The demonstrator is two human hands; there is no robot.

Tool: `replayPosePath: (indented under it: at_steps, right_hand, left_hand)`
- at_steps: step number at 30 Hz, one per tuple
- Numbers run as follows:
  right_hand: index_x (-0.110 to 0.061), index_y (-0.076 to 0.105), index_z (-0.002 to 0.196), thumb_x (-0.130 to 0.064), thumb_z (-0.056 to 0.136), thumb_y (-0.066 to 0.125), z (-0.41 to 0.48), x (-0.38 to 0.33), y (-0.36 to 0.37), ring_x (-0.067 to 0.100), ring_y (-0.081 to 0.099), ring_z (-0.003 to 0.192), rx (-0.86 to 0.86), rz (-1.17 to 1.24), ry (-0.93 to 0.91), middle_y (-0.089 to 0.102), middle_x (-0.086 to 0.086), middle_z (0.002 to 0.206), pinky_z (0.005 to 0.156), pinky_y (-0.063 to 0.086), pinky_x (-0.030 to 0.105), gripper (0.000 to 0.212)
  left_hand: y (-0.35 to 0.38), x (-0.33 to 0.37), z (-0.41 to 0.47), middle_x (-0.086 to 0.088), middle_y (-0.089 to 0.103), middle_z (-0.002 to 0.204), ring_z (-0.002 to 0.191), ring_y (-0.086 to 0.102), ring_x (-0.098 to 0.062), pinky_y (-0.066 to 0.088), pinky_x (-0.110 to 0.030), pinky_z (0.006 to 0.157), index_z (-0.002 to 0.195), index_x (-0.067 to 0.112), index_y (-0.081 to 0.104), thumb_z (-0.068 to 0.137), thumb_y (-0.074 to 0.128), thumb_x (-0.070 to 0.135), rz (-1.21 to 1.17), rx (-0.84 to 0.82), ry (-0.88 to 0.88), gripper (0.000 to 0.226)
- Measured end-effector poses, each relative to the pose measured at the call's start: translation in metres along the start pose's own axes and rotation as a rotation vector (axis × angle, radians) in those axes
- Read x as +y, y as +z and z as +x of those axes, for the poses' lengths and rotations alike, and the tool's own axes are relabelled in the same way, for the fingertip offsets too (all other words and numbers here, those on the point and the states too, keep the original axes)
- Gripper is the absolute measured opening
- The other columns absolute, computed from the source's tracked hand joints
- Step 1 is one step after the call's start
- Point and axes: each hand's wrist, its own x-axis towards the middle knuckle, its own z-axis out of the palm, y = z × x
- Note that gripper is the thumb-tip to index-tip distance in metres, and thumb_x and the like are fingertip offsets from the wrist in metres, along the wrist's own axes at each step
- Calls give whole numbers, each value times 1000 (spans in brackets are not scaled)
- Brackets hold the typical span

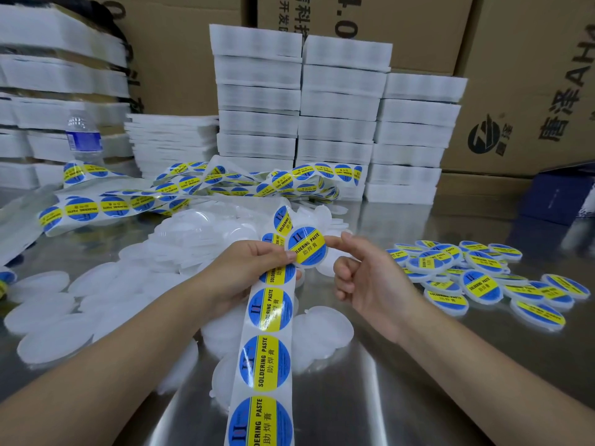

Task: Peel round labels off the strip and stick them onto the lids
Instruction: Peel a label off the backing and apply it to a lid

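At centre the left hand [244, 268] has its grip pinched on a labelled lid [307, 247] and the label strip [269, 333], which runs down to 6 o'clock. The right hand [370, 284] touches the lid's edge with one straight fingertip and grips nothing. On the tabletop [402, 381], bare lids [96, 300] crowd 9 o'clock and finished lids [476, 278] lie at 3 o'clock, with a loose strip tangle [193, 188] before white stacks [338, 107] at 12 o'clock.

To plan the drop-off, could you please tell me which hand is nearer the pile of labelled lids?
Right. The right hand sits just left of the pile of labelled lids; the left hand is farther left, holding the label strip.
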Motion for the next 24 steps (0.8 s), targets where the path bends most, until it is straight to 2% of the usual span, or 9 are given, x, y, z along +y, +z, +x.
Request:
replayPosePath:
  at_steps: [4, 7, 11, 15, 19, 22, 24]
  right_hand:
    - [-23, 72, 86, -34, 90, 51, -1, 0, 1, 11, 29, 45, 40, -33, -39, 39, -4, 50, 51, 31, 25, 25]
    - [-24, 74, 88, -26, 90, 51, -2, 3, 3, 11, 31, 45, 173, -178, -196, 41, -4, 49, 51, 31, 24, 23]
    - [-31, 65, 97, -17, 91, 53, -1, 3, 6, 6, 36, 43, 252, -211, -347, 43, -7, 44, 43, 32, 18, 20]
    - [-31, 64, 92, -16, 91, 53, 1, 1, 3, 5, 39, 45, 334, -272, -392, 49, -7, 52, 52, 33, 22, 19]
    - [-35, 59, 94, -31, 89, 58, 2, 6, 5, 2, 47, 51, 294, -420, -410, 58, -3, 73, 58, 37, 22, 7]
    - [-32, 59, 97, -40, 84, 62, 1, 9, 5, 5, 46, 52, 241, -480, -430, 56, -10, 61, 54, 39, 17, 16]
    - [-29, 61, 91, -41, 82, 63, -1, 10, 6, 7, 44, 51, 218, -512, -462, 54, -7, 58, 51, 38, 17, 15]
  left_hand:
    - [0, 0, 0, -7, 75, 77, 56, 69, -14, 53, -21, 51, 68, 20, 78, 66, 72, 30, 9, 1, -1, 12]
    - [1, -1, 1, -8, 75, 76, 57, 69, -14, 53, -21, 52, 70, 20, 78, 81, 69, 21, -5, 25, 21, 14]
    - [2, 0, 0, -11, 75, 75, 56, 69, -15, 52, -21, 50, 70, 17, 78, 83, 67, 18, -50, 54, 52, 17]
    - [4, 3, -3, -13, 75, 78, 60, 70, -17, 53, -23, 51, 72, 17, 78, 75, 72, 23, -52, 49, 60, 10]
    - [7, 6, -7, -11, 75, 79, 64, 70, -16, 55, -22, 57, 75, 18, 78, 54, 76, 40, -9, 0, 106, 30]
    - [11, 5, -7, -8, 75, 76, 65, 69, -14, 55, -19, 62, 74, 20, 79, 48, 76, 47, 45, -36, 146, 37]
    - [14, 4, -7, -6, 75, 74, 64, 68, -12, 54, -18, 63, 70, 21, 79, 47, 76, 48, 101, -75, 146, 36]
